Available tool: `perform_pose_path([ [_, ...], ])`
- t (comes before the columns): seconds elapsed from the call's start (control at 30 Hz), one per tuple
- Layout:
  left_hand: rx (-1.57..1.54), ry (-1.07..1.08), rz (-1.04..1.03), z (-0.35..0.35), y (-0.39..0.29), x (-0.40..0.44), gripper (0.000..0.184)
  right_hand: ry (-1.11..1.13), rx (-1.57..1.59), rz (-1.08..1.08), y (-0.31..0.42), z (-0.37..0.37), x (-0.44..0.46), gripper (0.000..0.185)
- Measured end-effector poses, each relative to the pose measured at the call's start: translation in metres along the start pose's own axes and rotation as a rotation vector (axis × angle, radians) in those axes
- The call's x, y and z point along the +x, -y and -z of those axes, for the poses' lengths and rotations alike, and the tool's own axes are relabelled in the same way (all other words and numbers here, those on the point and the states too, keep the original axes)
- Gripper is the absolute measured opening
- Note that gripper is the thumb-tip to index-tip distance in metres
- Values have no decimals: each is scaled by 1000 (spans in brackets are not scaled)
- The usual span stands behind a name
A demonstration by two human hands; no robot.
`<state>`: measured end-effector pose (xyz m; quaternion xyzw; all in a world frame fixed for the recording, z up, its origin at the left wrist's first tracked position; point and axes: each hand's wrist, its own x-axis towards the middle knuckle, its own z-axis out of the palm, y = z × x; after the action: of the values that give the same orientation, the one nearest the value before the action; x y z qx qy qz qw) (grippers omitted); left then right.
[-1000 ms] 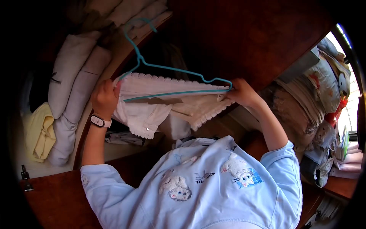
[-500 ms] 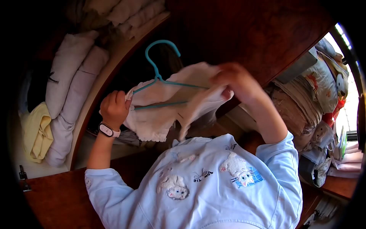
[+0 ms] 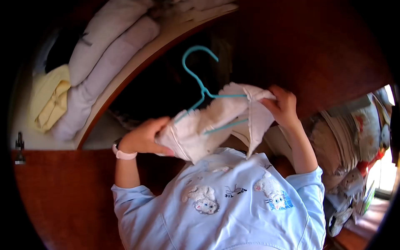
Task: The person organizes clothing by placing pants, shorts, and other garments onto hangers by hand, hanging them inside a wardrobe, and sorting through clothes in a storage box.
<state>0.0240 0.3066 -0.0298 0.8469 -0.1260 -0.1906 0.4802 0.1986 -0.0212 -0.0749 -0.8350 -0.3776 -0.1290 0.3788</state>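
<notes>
A teal clothes hanger [image 3: 203, 89] is tilted in front of me, its hook pointing up over the dark cupboard opening. Draped over it is a small white garment [image 3: 233, 102] with a scalloped edge; its exact kind is not clear. My left hand [image 3: 146, 135] grips the garment's left end between thumb and fingers, near that arm of the hanger. At the opposite end, my right hand [image 3: 283, 104] pinches the cloth by the hanger's right tip. The hanger's lower bar shows through the open middle of the garment.
Rolled pale clothes [image 3: 110, 58] and a folded yellow cloth [image 3: 50, 100] lie on a shelf at the left. A brown wooden panel [image 3: 316, 54] rises at the upper right. Stacked folded fabrics [image 3: 335, 143] fill the right side, near a bright window.
The view has shifted. My left hand has turned and regripped the garment lower on its left end. My right hand, blurred before, now pinches the right end, and the cloth hangs more bunched.
</notes>
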Motion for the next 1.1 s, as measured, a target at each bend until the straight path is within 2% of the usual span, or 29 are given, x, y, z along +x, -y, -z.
perform_pose_path([
  [0.07, -238, -43, 111, -36, 21, -11, 42, 38, 70, -5, -1, -23, -7, 24],
  [0.1, -431, -33, 191, -55, 31, -12, 42, 94, -51, 21, -6, -34, -12, 24],
  [0.13, -626, -20, 261, -72, 38, -12, 42, 108, -36, 22, -8, -47, -13, 24],
  [0.17, -869, -148, 369, -86, 38, -15, 37, -12, -124, 44, -8, -61, -13, 27],
  [0.2, -1054, -375, 304, -104, 39, -16, 32, -135, -215, 65, -12, -72, -15, 30],
  [0.23, -1097, -580, 337, -121, 36, -20, 30, -59, -160, -50, -21, -78, -22, 36],
  [0.27, -1129, -784, 379, -135, 34, -23, 28, -45, -149, -65, -33, -84, -32, 36],
  [0.3, -1049, -966, 492, -149, 52, -33, 26, 24, -43, -161, -43, -87, -44, 33],
  [0.33, -1078, -1023, 451, -144, 16, -17, 22, 90, 60, -254, -53, -89, -58, 31],
  [0.4, -948, -1167, 453, -152, 34, -20, 19, 130, 63, -297, -74, -101, -94, 30],
  [0.43, -946, -1159, 459, -151, 37, -16, 19, 192, 44, -345, -85, -106, -115, 30],
  [0.5, -715, -1215, 396, -141, 44, -4, 18, 253, 28, -409, -86, -103, -139, 30],
  [0.57, -762, -1170, 378, -121, 64, 2, 19, 369, 83, -684, -79, -98, -154, 31],
  [0.6, -809, -1160, 350, -110, 72, 8, 18, 366, 87, -696, -79, -98, -166, 31],
  [0.67, -863, -1173, 329, -83, 99, 20, 15, 297, 143, -806, -85, -99, -188, 30],
  [0.73, -860, -1258, 183, -61, 105, 41, 13, 258, 123, -915, -84, -95, -203, 28],
  [0.87, -690, -1372, 180, -34, 175, 59, 15, 178, 105, -1103, -101, -100, -252, 23],
  [0.9, -664, -1319, 181, -26, 199, 56, 20, 166, 126, -1143, -103, -102, -264, 22],
  [1.03, -621, -1300, 160, 8, 193, 66, 28, 141, 147, -1307, -100, -115, -304, 17],
  [1.1, -636, -1273, 177, 39, 210, 56, 32, 40, 109, -1282, -83, -127, -306, 7],
])
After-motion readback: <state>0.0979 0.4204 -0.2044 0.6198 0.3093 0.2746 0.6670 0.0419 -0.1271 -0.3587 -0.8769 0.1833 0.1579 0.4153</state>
